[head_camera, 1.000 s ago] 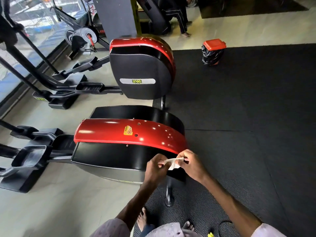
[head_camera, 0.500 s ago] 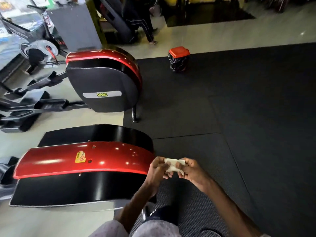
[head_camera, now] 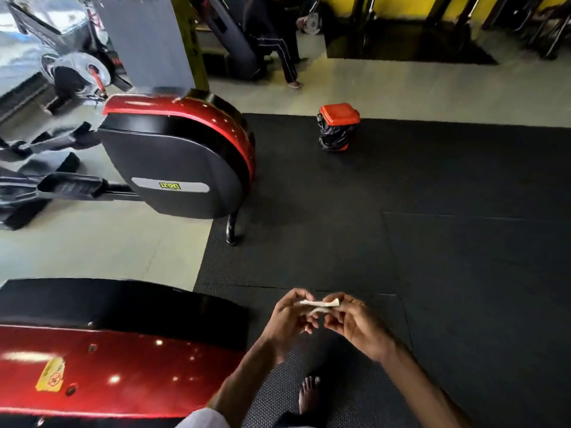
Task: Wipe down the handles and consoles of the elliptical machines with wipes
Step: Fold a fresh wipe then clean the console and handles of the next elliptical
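Observation:
A small folded white wipe point(head_camera: 318, 305) is pinched between my left hand point(head_camera: 289, 319) and my right hand point(head_camera: 355, 325), held above the black rubber mat point(head_camera: 448, 242). The near elliptical's red and black flywheel cover point(head_camera: 117, 366) fills the lower left, just left of my left forearm. A second elliptical's cover point(head_camera: 176, 159) stands farther back on the left, with its pedals point(head_camera: 68, 186) reaching left. No handles or consoles are in view.
A bin with an orange lid and black bag point(head_camera: 338, 128) stands on the mat's far edge. A person's legs point(head_camera: 284, 50) show at the back by other gym machines. My bare foot point(head_camera: 309, 396) rests on the mat below my hands.
The view has swung right and forward, so both ellipticals slid left and the bin came nearer. My hands have kept folding the wipe, which now looks flatter and narrower.

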